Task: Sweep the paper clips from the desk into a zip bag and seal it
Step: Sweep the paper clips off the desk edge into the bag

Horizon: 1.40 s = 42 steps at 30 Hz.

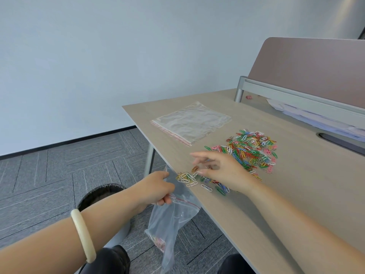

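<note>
A big heap of coloured paper clips lies on the wooden desk. A smaller scatter of clips sits at the desk's left edge. My left hand grips the mouth of a clear zip bag that hangs below the desk edge, with a few clips at its bottom. My right hand hovers flat over the small scatter, fingers spread, palm down, touching some clips.
A stack of spare zip bags lies flat further back on the desk. A pink divider panel and papers stand at the back right. A black-lined bin sits on the carpet below the bag.
</note>
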Tool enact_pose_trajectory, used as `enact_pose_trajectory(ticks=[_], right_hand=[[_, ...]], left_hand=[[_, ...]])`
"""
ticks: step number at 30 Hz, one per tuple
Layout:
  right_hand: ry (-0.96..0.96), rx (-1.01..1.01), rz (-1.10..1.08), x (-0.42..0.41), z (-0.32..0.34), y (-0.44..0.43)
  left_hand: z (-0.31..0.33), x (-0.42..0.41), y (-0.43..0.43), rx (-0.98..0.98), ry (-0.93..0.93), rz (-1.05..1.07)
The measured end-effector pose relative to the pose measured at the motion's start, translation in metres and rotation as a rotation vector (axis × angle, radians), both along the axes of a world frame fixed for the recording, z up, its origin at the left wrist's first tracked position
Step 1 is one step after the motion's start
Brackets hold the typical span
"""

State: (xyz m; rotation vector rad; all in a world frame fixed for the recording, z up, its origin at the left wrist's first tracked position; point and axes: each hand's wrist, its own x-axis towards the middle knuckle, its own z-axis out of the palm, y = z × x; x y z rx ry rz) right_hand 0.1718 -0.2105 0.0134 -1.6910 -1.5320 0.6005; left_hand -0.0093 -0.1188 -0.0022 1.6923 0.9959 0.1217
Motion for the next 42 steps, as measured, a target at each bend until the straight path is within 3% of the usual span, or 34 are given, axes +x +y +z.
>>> enact_pose_trajectory(ticks=[5, 9, 12, 21, 23, 28, 30, 35, 42], right_hand=[[-0.212, -0.312, 0.074, 0.030, 0.004, -0.029], [-0.355, -0.145, 0.061, 0.014, -0.015, -0.018], [-0.274, -0.018, 0.039, -0.003, -0.021, 0.000], [0.092, 0.050, 0.022, -0.019, -0.011, 0.010], [0.009, 0.034, 0.007, -0.001, 0.001, 0.002], [-0.463, -0.293, -0.005, 0.037, 0.005, -0.026], [-0.548, -0.267, 0.006, 0.033, -0.002, -0.024], [-0.569, -0.080, 0.033, 0.020, -0.014, -0.005], [-0.471, 0.031, 0.110, -0.009, -0.020, 0.016]], left_hand=[[0.000, 0.000, 0.001, -0.007, -0.006, -0.001], [0.000, 0.001, 0.000, -0.017, 0.003, -0.010], [0.000, 0.003, 0.000, -0.015, -0.017, -0.012], [0.001, 0.001, 0.003, -0.022, -0.037, 0.015], [0.002, 0.000, 0.002, -0.018, -0.041, 0.017], [0.002, -0.003, 0.001, -0.016, -0.039, 0.006], [0.002, -0.003, -0.001, -0.018, -0.037, 0.002], [0.000, -0.001, -0.003, -0.022, -0.037, 0.006], [0.002, 0.002, 0.000, -0.011, -0.047, 0.006]])
